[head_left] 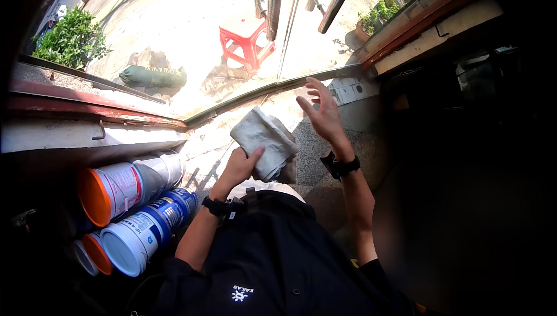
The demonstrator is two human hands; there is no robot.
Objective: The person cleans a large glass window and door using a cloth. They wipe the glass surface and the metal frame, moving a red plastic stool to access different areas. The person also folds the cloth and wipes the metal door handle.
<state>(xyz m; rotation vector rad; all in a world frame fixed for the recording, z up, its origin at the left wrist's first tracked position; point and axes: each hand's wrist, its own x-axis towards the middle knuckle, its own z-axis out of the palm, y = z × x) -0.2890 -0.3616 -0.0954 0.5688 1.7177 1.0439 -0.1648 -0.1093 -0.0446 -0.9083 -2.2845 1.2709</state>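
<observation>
My left hand (238, 165) clamps the cloth (259, 133); right hand (325, 116) apart, empty, fingers spread. Likely light, floppy: grip the edge toward my right.

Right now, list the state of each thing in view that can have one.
Pale cloth: folded
Left hand: gripping the cloth
Right hand: open, empty
Upper white bucket: on its side
Blue bucket: on its side
Red stool: upright
Green bag: lying flat
Glass doors: apparently shut
</observation>
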